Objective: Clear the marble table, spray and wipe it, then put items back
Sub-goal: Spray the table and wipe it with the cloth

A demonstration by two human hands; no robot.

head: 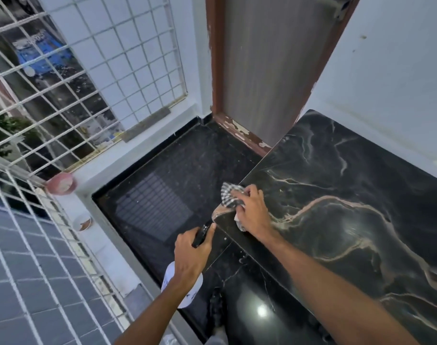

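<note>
As the right hand (252, 212) clutches the cloth (231, 195) on the bare desk (336, 220) — left hand (192, 255) gripping the spray bottle (182, 288) — wiping seems underway, with the items not yet returned.

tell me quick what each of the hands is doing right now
Left hand: closed, gripping the spray bottle at its black trigger head.
Right hand: closed on the checked cloth, pressing it onto the marble table corner.

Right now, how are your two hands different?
The left hand grips a spray bottle; the right hand holds a checked cloth. The left hand is off the table, beside its edge; the right hand rests on the table's corner. Both are bare.
</note>
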